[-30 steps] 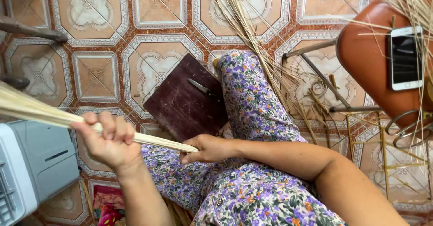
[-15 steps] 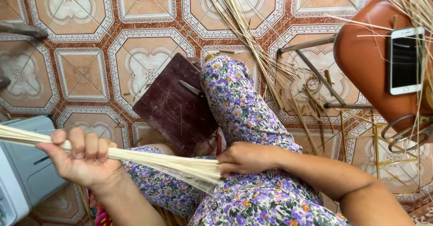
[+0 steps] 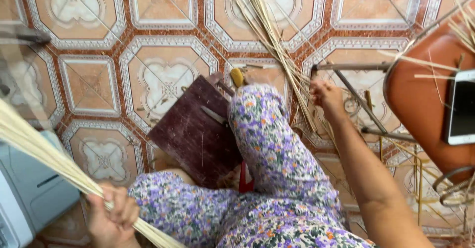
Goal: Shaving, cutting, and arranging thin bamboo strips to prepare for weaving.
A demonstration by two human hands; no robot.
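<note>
Head view
Landmark: the dark red board (image 3: 195, 132) lying on the tiled floor (image 3: 94, 80), against the person's flowered trouser leg (image 3: 277, 144).
Left hand (image 3: 111, 218): below and left of the board, fingers wrapped tight round a bundle of pale straws (image 3: 44, 154) that runs up and off to the left.
Right hand (image 3: 326, 97): right of the board, beyond the knee, fingers curled at the loose straws (image 3: 269, 35) spread on the floor; I cannot tell whether it grips any.
Knife (image 3: 215, 115): resting on the board.
Chair (image 3: 425, 104): far right of the board, orange seat with a phone (image 3: 462, 107) on it.
Progress: one thick bundle is gathered in hand; many loose straws on the floor are not yet picked up, so the gathering looks partway done.
</note>
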